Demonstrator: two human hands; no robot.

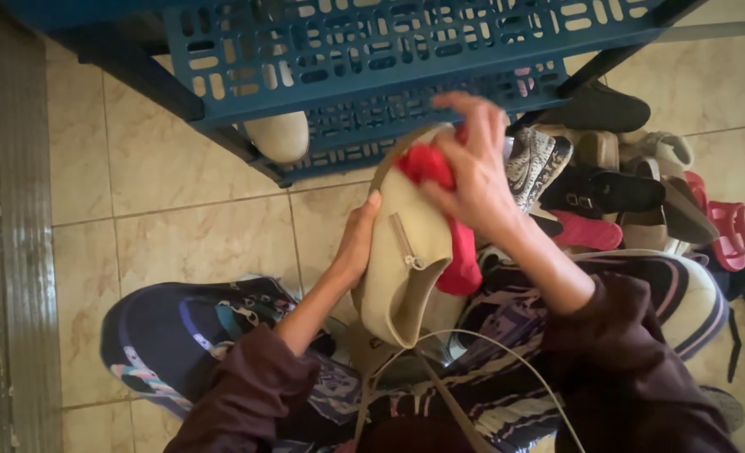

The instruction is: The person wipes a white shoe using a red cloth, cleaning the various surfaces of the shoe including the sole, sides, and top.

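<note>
Beige ankle boot (406, 260) w/ a side zipper sits mid-frame, tilted, its opening up toward the shelf and its sole end down over the person's lap. Left hand (357, 243) cups the boot's left side, palm flat on it, fingers wrapped round the back where they're hidden, thumb up along the edge. Right hand (473, 172) is over the boot's opening, fingers closed on a red cloth (460, 252); part of the cloth bunches at the opening just under the fingertips, the rest hangs down the boot's right side below the wrist. Can't tell whether the cloth goes inside the boot, prob. only lies on the rim. Below both hands, thin beige straps (473, 335) loop across patterned dark trousers (196, 335), dark maroon sleeves either side. Above the hands, a blue slotted plastic shelf rack (372, 50), w/ a pale shoe (278, 136) under its lower tier, left of the right hand. Right of the grip, a heap of shoes & sandals (632, 193) on the beige tiled floor (179, 226), incl. a red sandal (729, 235) at the far edge.
</note>
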